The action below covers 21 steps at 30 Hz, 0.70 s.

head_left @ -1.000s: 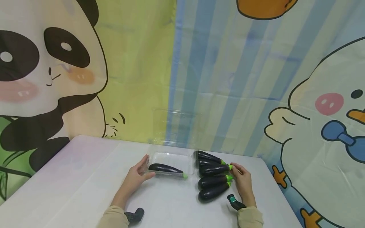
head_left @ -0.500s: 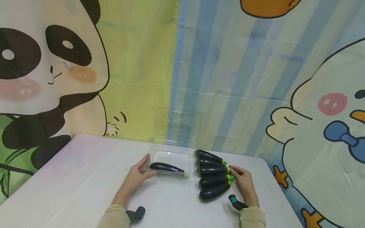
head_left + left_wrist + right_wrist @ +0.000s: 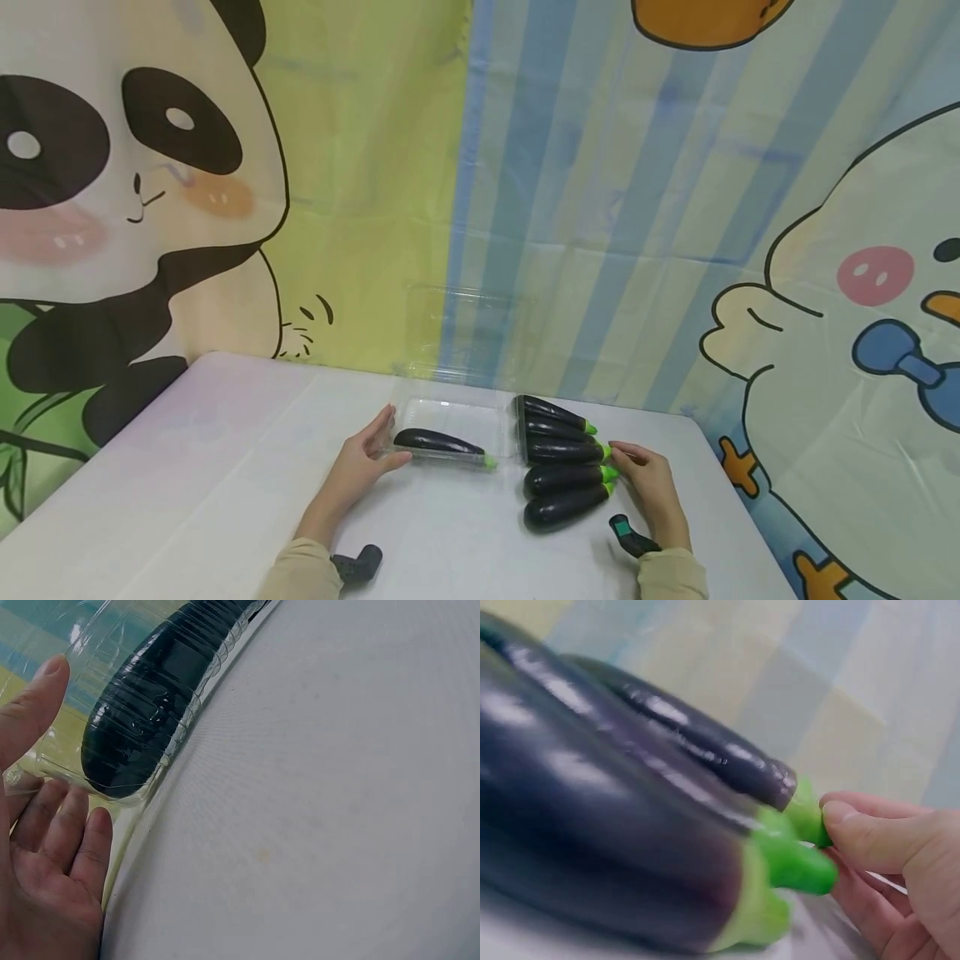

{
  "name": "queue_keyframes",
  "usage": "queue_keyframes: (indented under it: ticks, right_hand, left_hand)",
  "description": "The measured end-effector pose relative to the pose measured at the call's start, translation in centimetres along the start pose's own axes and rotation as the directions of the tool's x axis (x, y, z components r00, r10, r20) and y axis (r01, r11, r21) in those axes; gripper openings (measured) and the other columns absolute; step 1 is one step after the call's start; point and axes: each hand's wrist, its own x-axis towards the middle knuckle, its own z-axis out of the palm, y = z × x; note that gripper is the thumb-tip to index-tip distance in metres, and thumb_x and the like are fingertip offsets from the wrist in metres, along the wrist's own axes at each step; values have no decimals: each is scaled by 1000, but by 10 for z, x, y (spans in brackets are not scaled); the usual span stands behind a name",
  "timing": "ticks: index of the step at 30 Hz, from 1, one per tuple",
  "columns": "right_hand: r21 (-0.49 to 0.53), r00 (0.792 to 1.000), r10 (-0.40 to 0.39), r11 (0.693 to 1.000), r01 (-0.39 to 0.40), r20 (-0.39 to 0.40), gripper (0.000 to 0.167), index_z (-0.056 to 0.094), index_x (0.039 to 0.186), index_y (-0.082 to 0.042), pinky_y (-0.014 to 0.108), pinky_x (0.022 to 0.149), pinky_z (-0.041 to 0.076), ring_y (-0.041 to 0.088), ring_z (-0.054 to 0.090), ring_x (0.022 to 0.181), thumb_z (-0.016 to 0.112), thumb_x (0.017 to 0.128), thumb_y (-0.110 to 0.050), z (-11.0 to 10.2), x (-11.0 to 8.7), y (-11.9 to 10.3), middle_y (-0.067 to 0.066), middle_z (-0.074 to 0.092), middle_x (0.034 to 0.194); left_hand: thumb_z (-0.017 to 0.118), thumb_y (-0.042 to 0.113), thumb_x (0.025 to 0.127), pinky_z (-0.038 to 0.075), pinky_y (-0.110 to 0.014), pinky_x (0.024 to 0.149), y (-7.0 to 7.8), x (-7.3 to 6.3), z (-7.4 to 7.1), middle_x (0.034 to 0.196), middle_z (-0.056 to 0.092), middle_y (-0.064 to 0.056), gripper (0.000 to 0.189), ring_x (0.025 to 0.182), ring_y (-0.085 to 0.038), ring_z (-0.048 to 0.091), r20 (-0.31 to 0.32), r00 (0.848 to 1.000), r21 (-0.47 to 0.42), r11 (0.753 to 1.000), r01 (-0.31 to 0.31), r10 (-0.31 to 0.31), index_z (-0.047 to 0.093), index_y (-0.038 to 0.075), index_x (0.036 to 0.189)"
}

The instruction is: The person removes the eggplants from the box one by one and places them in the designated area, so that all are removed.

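Note:
On the white table, a clear plastic box (image 3: 508,429) stands with its lid (image 3: 461,329) raised at the back. One dark eggplant (image 3: 435,439) lies along its front wall. My left hand (image 3: 356,471) holds the box's left front corner, thumb towards the front and fingers at the side wall. To the right of the box several eggplants lie side by side, green stems pointing right. My right hand (image 3: 651,483) pinches the stem end of the middle eggplant (image 3: 562,451). In the right wrist view, the thumb (image 3: 844,817) presses that green stem (image 3: 806,817), beyond two nearer eggplants.
Two eggplants lie behind the pinched one, the rearmost eggplant (image 3: 555,408) close to the table's back edge. In front are another eggplant (image 3: 564,479) and the frontmost eggplant (image 3: 562,508). A cartoon-print curtain (image 3: 360,208) hangs behind the table (image 3: 247,467).
My right hand has shifted slightly right and towards the front, still at the middle eggplant's stem, which sits a little lower in view. The left hand and the box stay put.

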Motion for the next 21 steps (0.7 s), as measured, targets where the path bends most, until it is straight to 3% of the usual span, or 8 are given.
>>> queue_keyframes:
  ticks: [4, 9, 14, 16, 18, 21]
  right_hand:
    - [51, 999, 54, 997, -53, -11, 45, 61, 126, -7, 43, 110, 38, 25, 46, 129, 64, 91, -35, -11, -1, 6, 15, 56, 135]
    - [48, 995, 97, 994, -95, -30, 45, 60, 128, -10, 34, 106, 42, 20, 46, 128, 62, 92, -36, -17, 0, 5, 11, 55, 136]
    - [6, 999, 33, 999, -33, -21, 49, 60, 129, -13, 11, 88, 48, 6, 56, 113, 62, 90, -43, -18, -2, -11, 7, 60, 131]
    - [23, 1000, -4, 1000, 5, -8, 51, 60, 129, -12, 8, 83, 49, 0, 60, 103, 63, 89, -44, -19, -3, -19, 8, 63, 128]
    - [50, 1000, -26, 998, 25, 4, 52, 60, 129, -12, 10, 86, 50, -7, 61, 95, 64, 88, -44, -18, -3, -29, 7, 65, 125]
    - [46, 998, -61, 997, 60, 23, 53, 60, 128, -12, 24, 97, 51, -9, 61, 93, 65, 87, -44, -15, -6, -47, 5, 66, 123]
  left_hand:
    - [78, 41, 74, 31, -40, 114, 2, -1, 0, 157, 26, 0, 98, 143, -18, 28, 1, 1000, -8, 1000, 7, -7, 23, 18, 152]
    - [78, 40, 74, 30, -39, 114, 2, -1, 2, 157, 26, 1, 98, 143, -17, 27, -1, 1000, -17, 1000, 8, -8, 23, 18, 152]
    - [78, 41, 74, 29, -39, 115, 2, -1, 2, 157, 25, 1, 98, 143, -18, 27, 3, 1000, -22, 1000, 10, -10, 23, 18, 152]
    - [78, 42, 74, 29, -40, 115, 2, 0, 2, 157, 25, 0, 99, 143, -19, 27, 4, 1000, -19, 1000, 6, -6, 22, 18, 152]
    - [78, 43, 74, 30, -41, 114, 1, 0, 1, 157, 25, 0, 99, 143, -20, 27, 4, 1000, -12, 1000, 6, -6, 22, 18, 152]
    - [78, 43, 74, 30, -43, 114, 1, 0, 0, 157, 25, -1, 98, 143, -21, 28, 0, 1000, -4, 1000, -1, 1, 23, 18, 152]
